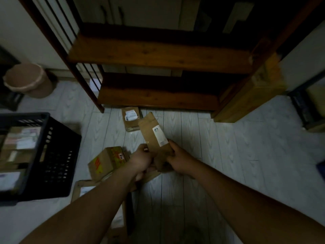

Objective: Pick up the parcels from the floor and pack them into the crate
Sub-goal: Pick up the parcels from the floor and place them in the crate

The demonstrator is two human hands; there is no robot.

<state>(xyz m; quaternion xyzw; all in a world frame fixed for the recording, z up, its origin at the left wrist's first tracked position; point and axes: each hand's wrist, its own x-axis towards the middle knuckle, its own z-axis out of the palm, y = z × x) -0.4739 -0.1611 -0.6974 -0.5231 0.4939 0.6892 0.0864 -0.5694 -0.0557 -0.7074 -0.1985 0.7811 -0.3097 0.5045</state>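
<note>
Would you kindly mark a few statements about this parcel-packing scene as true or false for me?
1. The left hand and right hand both hold the brown parcel. True.
2. The crate is empty. False: several parcels already lie inside it.
3. A labelled parcel lies on the floor in front of the wooden shelf. True.
4. The waste bin stands to the right of the shelf. False: it stands to the left, by the wall.
5. The yellow-marked box sits in the crate. False: it is on the floor beside the crate.
</note>
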